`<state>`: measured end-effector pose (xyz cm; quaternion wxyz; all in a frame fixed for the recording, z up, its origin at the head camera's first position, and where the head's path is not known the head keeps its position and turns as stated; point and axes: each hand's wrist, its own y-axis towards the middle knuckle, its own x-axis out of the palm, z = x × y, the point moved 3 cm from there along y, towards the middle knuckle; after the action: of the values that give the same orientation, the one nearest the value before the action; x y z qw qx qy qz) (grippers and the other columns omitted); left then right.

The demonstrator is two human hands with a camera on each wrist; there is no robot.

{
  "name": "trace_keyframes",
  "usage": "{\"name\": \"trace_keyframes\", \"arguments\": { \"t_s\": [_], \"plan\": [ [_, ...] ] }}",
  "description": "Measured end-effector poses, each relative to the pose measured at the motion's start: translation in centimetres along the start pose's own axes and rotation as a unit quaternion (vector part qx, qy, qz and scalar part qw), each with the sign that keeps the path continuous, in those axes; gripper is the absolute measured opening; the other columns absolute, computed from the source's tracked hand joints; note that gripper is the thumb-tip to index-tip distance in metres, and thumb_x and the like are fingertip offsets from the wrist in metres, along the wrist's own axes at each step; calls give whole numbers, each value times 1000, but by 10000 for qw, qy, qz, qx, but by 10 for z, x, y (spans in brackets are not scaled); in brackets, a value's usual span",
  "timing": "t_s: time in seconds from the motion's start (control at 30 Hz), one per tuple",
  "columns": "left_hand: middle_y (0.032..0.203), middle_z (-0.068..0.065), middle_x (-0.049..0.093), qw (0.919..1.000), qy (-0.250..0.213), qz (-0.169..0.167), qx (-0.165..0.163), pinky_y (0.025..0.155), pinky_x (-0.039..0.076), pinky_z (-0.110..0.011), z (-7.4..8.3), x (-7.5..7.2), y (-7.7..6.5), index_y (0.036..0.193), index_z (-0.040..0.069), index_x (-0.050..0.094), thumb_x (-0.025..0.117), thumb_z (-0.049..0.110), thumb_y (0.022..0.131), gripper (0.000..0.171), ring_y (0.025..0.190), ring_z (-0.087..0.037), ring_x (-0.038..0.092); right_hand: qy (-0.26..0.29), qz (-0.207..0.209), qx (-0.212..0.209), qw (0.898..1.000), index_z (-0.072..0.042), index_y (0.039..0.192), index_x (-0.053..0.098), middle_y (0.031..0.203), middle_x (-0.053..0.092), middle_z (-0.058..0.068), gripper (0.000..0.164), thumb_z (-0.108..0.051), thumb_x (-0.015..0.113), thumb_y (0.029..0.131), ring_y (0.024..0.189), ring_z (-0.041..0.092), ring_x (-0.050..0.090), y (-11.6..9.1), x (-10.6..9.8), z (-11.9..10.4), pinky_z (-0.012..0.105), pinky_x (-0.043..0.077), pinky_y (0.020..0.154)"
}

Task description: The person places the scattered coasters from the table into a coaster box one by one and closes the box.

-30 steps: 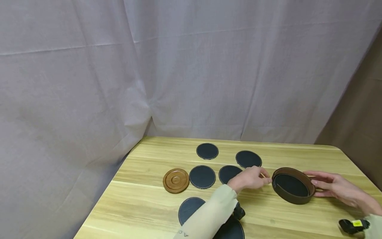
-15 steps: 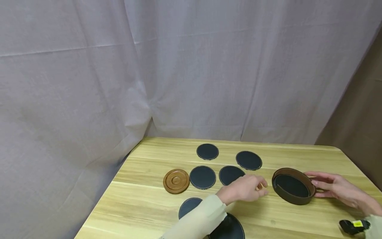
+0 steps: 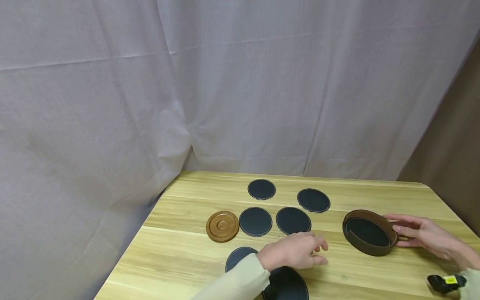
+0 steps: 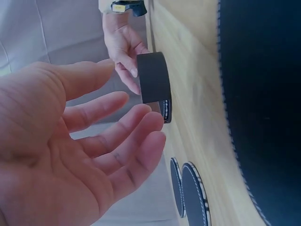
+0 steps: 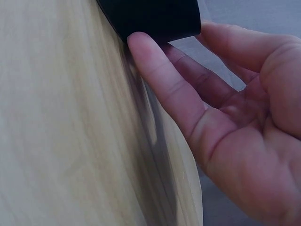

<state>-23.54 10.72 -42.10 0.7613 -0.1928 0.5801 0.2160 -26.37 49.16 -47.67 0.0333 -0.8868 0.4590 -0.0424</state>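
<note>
My right hand (image 3: 431, 237) holds a round brown leather-look coaster holder (image 3: 369, 249) by its right side. In the right wrist view, the thumb is at one edge of the holder's dark wall (image 5: 155, 19) and fingertips are at the other. Inside the holder lies a dark disc (image 3: 365, 231). To its left, my left hand (image 3: 292, 250) hovers over the table with loosely bent fingers and holds nothing. Just beyond that hand is a black round coaster with a stitched edge (image 3: 293, 221). Partly hidden by the left arm are two more black coasters, one (image 3: 286, 285) nearest.
More black coasters lie flat farther back, including one at the rear (image 3: 261, 189), one right of it (image 3: 313, 200) and one in the middle (image 3: 256, 221). A round wooden coaster (image 3: 222, 226) is at left. Grey cloth (image 3: 243, 104) hangs behind the table (image 3: 161, 258).
My left hand has drawn away from the holder's left side, moving left and nearer to me, uncovering the coaster behind it. The right hand and the holder stay in place.
</note>
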Motion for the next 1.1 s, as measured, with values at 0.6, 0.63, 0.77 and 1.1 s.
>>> {"name": "trace_keyframes", "arguments": {
  "t_s": [0.6, 0.63, 0.77, 1.1],
  "plan": [
    [92, 14, 60, 9988, 240, -421, 109, 71, 38, -9, -28, 6, -44, 120, 27, 62, 68, 43, 91, 34, 86, 3, 50, -249, 194, 48, 9995, -29, 142, 51, 129, 63, -19, 48, -2, 36, 106, 114, 11, 65, -1, 2, -2, 36, 56, 90],
    [89, 14, 59, 9986, 210, -473, 72, 70, 38, -10, -30, 6, -46, 119, 27, 62, 69, 44, 90, 34, 84, 2, 48, -260, 201, 46, 9994, -28, 142, 51, 129, 63, -19, 47, -2, 36, 106, 114, 11, 65, -2, 2, -2, 37, 56, 90],
    [90, 12, 50, 9968, 59, -782, -165, 65, 38, -13, -35, 7, -55, 117, 28, 62, 71, 46, 88, 36, 80, -1, 44, -252, 227, 90, 9994, -29, 142, 51, 128, 63, -18, 47, -2, 37, 105, 114, 10, 64, -2, 3, -2, 38, 56, 90],
    [92, 11, 52, 9894, 248, -1292, -613, 68, 41, -17, -42, 13, -58, 112, 32, 59, 78, 48, 80, 41, 82, -3, 47, -185, 186, 59, 9996, -30, 141, 52, 128, 64, -17, 49, -1, 34, 106, 114, 10, 65, -1, 3, -4, 37, 56, 90]
  ]
}}
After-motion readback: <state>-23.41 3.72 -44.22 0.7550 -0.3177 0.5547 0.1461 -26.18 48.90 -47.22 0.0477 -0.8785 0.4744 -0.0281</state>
